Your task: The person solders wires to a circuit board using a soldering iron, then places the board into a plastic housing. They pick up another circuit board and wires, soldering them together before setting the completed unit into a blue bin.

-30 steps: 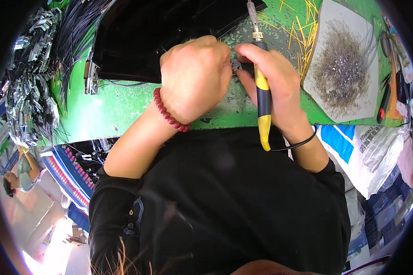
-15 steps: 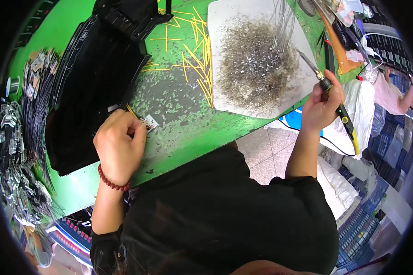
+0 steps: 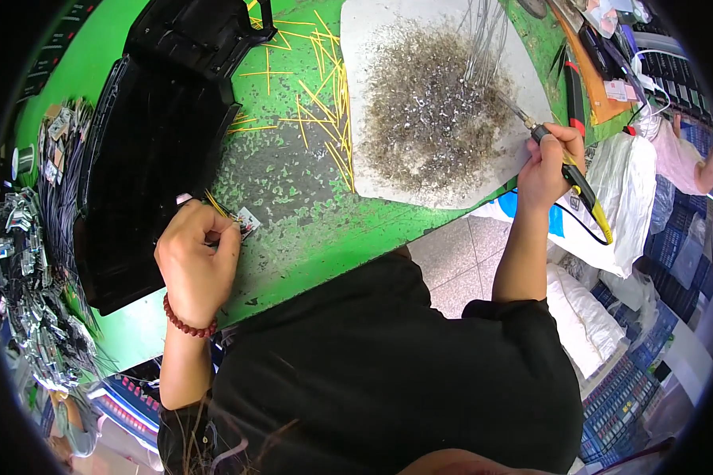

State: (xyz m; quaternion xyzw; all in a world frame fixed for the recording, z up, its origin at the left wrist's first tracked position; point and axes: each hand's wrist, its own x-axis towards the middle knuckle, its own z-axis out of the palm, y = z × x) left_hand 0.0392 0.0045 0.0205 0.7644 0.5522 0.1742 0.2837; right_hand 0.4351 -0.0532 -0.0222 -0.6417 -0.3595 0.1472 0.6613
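Soldering iron [image 3: 582,188] in your right hand [image 3: 548,172], fingers wrapped round handle; tip over right part of pale, soiled sheet [image 3: 523,49], contact unclear. Your left hand [image 3: 196,252] curled at small board [image 3: 248,222] and yellow wires [image 3: 216,204], over green table [image 3: 301,247]; cannot tell whether it pinches them. Work looks underway: iron in use position, tip well apart from board; joints done or left too small to tell. Tip points up-left, away from you; long axis slants down-right to yellow tail end.
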